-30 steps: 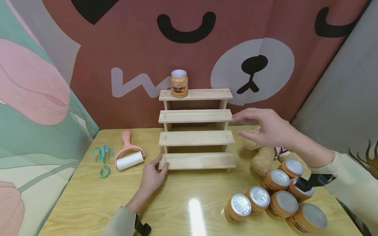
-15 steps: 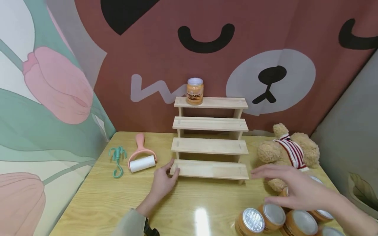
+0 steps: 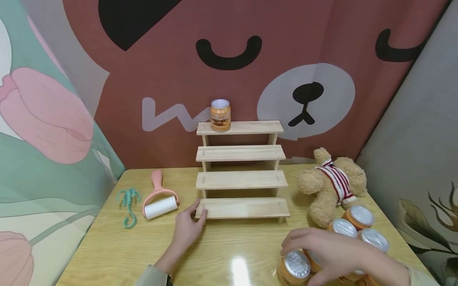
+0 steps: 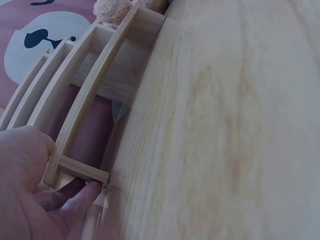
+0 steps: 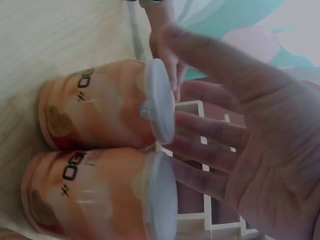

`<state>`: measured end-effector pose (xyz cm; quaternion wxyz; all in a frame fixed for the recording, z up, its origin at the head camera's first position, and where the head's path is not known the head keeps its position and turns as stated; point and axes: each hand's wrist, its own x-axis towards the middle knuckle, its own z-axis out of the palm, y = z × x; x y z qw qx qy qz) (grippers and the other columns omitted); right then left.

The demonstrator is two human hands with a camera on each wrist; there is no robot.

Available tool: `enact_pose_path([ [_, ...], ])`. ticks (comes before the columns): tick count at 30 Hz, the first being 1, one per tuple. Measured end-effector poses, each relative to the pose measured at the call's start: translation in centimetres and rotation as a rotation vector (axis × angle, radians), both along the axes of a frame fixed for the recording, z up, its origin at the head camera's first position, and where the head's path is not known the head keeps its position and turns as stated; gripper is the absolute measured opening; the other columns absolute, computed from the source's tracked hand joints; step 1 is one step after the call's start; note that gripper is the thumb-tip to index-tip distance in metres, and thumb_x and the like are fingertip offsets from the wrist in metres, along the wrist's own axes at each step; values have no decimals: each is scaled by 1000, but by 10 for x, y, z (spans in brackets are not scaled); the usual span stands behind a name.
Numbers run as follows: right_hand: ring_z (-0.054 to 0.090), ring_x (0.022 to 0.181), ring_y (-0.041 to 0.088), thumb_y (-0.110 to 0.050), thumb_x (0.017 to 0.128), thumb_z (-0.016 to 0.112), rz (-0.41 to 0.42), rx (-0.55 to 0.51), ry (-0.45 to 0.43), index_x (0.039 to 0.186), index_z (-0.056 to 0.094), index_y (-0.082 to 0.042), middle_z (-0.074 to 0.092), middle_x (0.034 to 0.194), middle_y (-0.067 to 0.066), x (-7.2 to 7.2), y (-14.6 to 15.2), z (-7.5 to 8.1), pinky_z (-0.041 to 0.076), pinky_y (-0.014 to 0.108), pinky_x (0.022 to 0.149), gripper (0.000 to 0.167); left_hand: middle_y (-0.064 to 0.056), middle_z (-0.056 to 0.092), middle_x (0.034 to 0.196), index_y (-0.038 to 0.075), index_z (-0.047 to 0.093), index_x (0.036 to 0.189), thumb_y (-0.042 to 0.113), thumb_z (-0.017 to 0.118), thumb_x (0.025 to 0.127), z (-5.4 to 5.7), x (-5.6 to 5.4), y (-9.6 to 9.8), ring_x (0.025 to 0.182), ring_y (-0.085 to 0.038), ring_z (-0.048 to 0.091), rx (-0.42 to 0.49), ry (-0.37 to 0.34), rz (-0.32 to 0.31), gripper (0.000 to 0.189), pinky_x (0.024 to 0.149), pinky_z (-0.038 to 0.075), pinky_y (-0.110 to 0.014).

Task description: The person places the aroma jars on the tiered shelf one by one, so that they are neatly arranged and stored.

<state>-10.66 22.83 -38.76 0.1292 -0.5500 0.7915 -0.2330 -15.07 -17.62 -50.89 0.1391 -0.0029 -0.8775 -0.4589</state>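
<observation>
A four-tier wooden display rack (image 3: 241, 179) stands on the table. My left hand (image 3: 187, 228) grips the left end of its lowest shelf; in the left wrist view, fingertips (image 4: 84, 200) reach round the rack's end support. One orange jar (image 3: 220, 121) with a pale lid sits at the left of the top shelf. At the front right, my right hand (image 3: 332, 250) hovers over a cluster of orange cans. Its fingers are spread and nearly straight beside the lid of the nearest can (image 5: 100, 105), with a second can (image 5: 90, 195) alongside. The palm holds nothing.
Left of the rack lie a pink lint roller (image 3: 161, 207) and a green hook (image 3: 129, 202). A teddy bear (image 3: 327, 190) in a striped shirt lies at the right, behind other cans (image 3: 361, 216). A printed curtain (image 3: 171, 79) backs the table.
My right hand has come down from beside the rack's upper shelves to the cans at the front right. The left hand keeps its place on the lowest shelf. The head view has shifted.
</observation>
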Motion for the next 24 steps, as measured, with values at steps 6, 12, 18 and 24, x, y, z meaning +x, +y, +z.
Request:
enact_pose_path([
  [6, 58, 112, -1, -36, 92, 86, 30, 44, -12, 135, 65, -33, 62, 125, -14, -3, -7, -6, 55, 19, 85, 48, 3, 38, 68, -3, 61, 146, 18, 78, 98, 0, 1, -1, 50, 3, 24, 12, -12, -12, 55, 47, 27, -17],
  [12, 55, 103, -6, -30, 87, 90, 36, 74, 51, 126, 68, -34, 60, 117, -17, -6, -12, -6, 51, 12, 80, 45, 4, 35, 67, -3, 60, 147, 18, 77, 99, -1, 1, -1, 49, 3, 24, 22, -17, -12, 55, 46, 26, -17],
  [18, 55, 100, -6, -21, 83, 91, 39, 89, 14, 125, 67, -35, 60, 117, -16, -13, -13, 5, 51, 14, 77, 51, 4, 35, 66, -2, 60, 147, 18, 77, 99, 1, 1, 0, 50, 2, 24, 14, -22, -12, 55, 47, 26, -17],
  [24, 55, 96, -3, -12, 78, 89, 39, 39, -1, 124, 66, -35, 59, 115, -15, -26, -11, 22, 52, 17, 77, 56, 4, 36, 66, -2, 61, 146, 18, 77, 98, 0, 1, -1, 51, 2, 25, 2, -7, -5, 54, 47, 27, -18],
])
